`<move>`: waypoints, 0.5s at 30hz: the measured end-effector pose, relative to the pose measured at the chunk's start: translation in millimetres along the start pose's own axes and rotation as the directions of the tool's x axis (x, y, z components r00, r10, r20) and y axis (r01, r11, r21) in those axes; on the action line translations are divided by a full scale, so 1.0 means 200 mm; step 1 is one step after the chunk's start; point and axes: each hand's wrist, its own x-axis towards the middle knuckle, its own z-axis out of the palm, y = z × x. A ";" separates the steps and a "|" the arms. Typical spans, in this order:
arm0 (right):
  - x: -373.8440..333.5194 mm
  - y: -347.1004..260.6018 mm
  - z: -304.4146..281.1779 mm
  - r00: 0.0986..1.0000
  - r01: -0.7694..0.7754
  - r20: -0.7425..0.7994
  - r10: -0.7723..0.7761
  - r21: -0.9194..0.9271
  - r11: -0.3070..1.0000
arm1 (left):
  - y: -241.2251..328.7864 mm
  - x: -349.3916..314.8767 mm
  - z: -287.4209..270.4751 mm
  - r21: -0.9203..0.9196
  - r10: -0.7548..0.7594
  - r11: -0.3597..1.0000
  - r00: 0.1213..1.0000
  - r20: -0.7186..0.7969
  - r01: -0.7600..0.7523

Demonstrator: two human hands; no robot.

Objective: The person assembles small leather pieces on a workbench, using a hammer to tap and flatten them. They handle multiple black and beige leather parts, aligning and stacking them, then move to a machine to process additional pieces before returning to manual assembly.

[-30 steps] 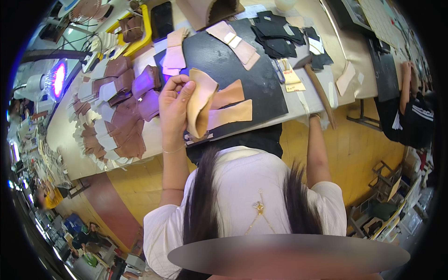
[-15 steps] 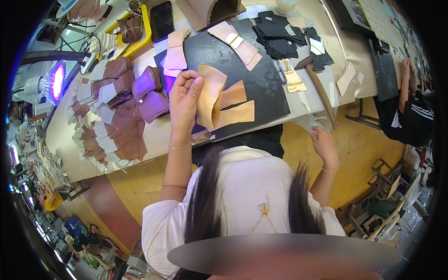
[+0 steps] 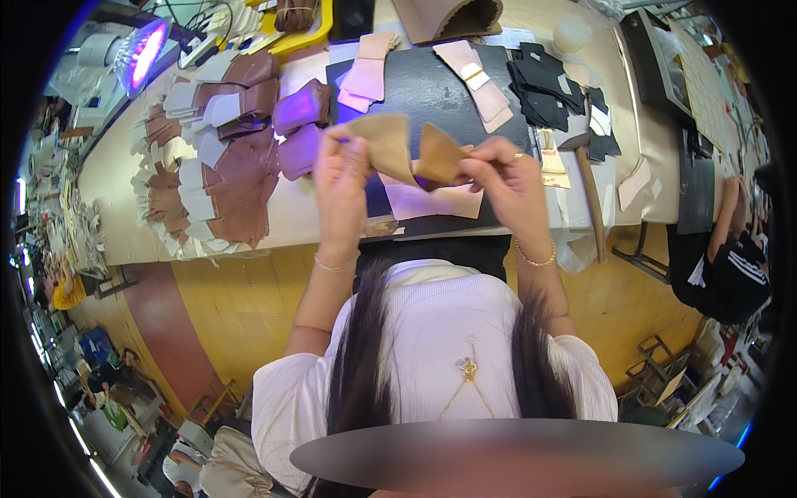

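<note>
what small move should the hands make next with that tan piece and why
Probably bring the two ends together and line up their edges. Both hands, left and right, pinch one tan piece above the black mat, and it is bent in the middle with a gap between its two flaps. The edges look uneven, so aligning them first seems the safer step.

Tan leather piece [image 3: 407, 149] pinched between left hand [image 3: 342, 178] and right hand [image 3: 508, 176] above dark mat [image 3: 423, 83].
</note>
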 end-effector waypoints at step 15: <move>0.03 0.08 0.02 0.990 0.041 -0.139 -0.038 0.019 0.999 | 0.34 -0.07 -0.39 0.375 -0.370 0.892 0.884 0.287 0.252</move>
